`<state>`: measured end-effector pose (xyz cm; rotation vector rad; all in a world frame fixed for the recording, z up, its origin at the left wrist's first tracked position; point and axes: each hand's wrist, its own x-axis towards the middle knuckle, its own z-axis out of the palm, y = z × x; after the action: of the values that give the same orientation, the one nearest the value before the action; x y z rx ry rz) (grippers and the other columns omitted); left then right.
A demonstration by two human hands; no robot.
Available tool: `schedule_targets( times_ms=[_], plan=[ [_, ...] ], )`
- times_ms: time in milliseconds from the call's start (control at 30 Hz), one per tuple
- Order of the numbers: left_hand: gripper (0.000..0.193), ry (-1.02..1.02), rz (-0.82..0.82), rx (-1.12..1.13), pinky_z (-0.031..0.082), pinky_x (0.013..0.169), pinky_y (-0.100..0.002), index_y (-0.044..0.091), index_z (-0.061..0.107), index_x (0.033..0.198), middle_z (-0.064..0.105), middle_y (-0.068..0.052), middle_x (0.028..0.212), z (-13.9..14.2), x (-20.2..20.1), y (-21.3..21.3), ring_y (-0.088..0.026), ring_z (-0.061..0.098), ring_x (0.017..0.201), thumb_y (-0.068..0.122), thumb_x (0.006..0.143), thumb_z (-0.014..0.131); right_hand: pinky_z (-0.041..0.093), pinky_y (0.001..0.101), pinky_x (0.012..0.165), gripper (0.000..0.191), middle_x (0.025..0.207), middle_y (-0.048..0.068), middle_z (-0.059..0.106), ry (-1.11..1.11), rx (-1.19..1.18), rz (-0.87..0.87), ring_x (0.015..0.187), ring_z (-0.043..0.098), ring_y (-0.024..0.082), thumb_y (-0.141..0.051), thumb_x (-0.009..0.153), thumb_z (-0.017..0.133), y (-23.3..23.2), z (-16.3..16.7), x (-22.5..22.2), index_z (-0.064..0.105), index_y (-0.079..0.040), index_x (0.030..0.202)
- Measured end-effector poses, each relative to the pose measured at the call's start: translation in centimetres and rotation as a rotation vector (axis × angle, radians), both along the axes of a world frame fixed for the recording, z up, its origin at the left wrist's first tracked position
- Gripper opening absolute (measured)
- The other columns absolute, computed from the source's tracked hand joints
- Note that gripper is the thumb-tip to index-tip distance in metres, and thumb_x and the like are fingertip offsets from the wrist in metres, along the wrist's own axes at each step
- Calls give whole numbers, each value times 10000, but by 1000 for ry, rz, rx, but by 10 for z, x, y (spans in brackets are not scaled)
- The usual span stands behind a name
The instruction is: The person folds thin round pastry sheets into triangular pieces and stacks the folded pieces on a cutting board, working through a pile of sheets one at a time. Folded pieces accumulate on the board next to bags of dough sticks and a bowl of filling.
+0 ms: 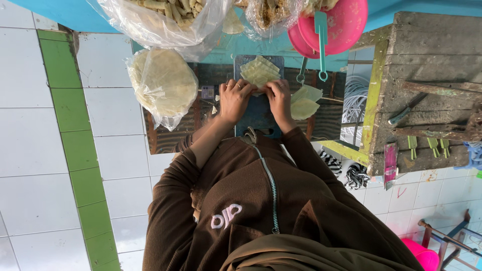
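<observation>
Observation, head view, looking down over the person's chest. Brown zip-front top fills the lower frame.

Both hands are together at the middle of the low dark wooden table [329, 118], over a dark blue rectangular cutting board [258, 113]. Left hand [235, 99] and right hand [278, 95] sit side by side, fingers curled narrow and pinched toward each other on a small pale piece of thin dough wrapper [260, 91] between them. The grip looks closed on it from both sides; fingertip contact is too small to resolve fully.

Key relation: a fanned stack of pale yellow-green square wrapper sheets [259, 71] lies on the far end of the board, just beyond the fingertips of both hands, straight ahead from the person. The stack's long axis runs roughly across the board, slightly skewed. Neither hand is clearly nearer; the stack is about centred between them.

Nearby: two loose pale wrapper pieces [304, 103] just off the right hand's outer side; a clear plastic bag of round flat wrappers [163, 83] at the table's left edge, well apart from the left hand; a teal plastic spatula [321, 42] over pink plastic bowls [344, 22] at the far right corner.
</observation>
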<state>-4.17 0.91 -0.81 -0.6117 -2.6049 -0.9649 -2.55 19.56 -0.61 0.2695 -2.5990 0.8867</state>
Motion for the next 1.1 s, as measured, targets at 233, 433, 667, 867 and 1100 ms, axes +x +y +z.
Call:
schedule_targets(
  times_ms=[233, 433, 667, 867, 1100],
  plan=[
    [197, 38, -26, 107, 396, 871, -406, 233, 797, 1031, 661, 51, 988, 4, -4, -9, -206, 587, 988, 289, 843, 803, 499, 423, 821, 202, 983, 89, 662, 71, 19, 57, 961, 588, 314, -31, 828, 828, 3, 15, 14, 744, -42, 1012],
    [121, -7, 55, 70, 391, 856, -414, 249, 819, 947, 654, 56, 949, 1, -7, 0, -204, 577, 996, 284, 832, 812, 489, 423, 825, 76, 937, 62, 672, -6, 12, -53, 957, 579, 309, -45, 913, 798, 4, -9, 3, 759, -60, 976],
    [107, -58, 95, 47, 393, 854, -417, 211, 800, 882, 661, 37, 959, -1, -9, 7, -220, 579, 991, 315, 866, 783, 471, 415, 806, 121, 924, 67, 650, -204, -5, -14, 917, 564, 288, -140, 937, 812, 13, -9, -2, 725, -59, 961],
    [167, -64, 85, 87, 393, 848, -421, 202, 804, 900, 656, 23, 958, -2, -10, 7, -230, 577, 984, 361, 901, 750, 468, 421, 830, 220, 944, 73, 639, -225, -48, -37, 930, 565, 286, -145, 859, 853, 5, -6, 0, 692, -45, 972],
    [170, -97, 95, 67, 392, 831, -426, 203, 798, 898, 649, 9, 942, -4, -11, 9, -242, 573, 966, 366, 912, 754, 459, 432, 867, 201, 971, 71, 669, -188, -4, -64, 974, 565, 312, -99, 837, 839, 11, -17, 5, 743, -66, 1010]
  ],
)
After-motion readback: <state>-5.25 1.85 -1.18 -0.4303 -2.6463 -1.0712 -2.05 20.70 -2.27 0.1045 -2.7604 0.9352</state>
